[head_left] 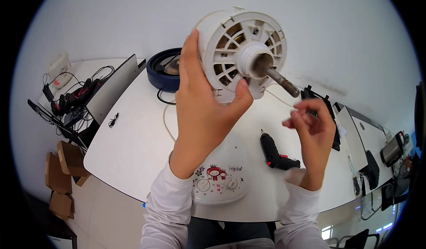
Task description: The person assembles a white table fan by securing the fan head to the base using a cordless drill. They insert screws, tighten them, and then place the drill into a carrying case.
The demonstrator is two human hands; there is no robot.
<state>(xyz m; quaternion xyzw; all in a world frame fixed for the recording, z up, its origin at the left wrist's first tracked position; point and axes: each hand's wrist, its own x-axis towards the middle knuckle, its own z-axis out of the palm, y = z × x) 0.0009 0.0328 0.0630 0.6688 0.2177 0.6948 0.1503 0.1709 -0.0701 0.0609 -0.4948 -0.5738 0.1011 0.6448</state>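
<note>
My left hand (202,102) is wrapped round the side of a white round fan motor housing (217,31), thumb across its slotted front. Out of the threaded collar in the housing's middle sticks a metal shaft (284,82), pointing toward the lower right. Just below the shaft's tip is my right hand (315,131), its fingers loosely curled and apart, slightly blurred, with nothing visible in them. Under the housing stands a white fan base (219,178) with two dials and a red cartoon print; my left hand and wrist hide how the two join. A black and red cordless screwdriver (275,153) lies between the base and my right hand.
All this is over a white table (128,160). A dark blue round appliance (163,74) stands at the back. A black open case (333,116) is at the right, a small coiled cable (113,120) at the left. Cardboard boxes (62,173) stand on the floor at left.
</note>
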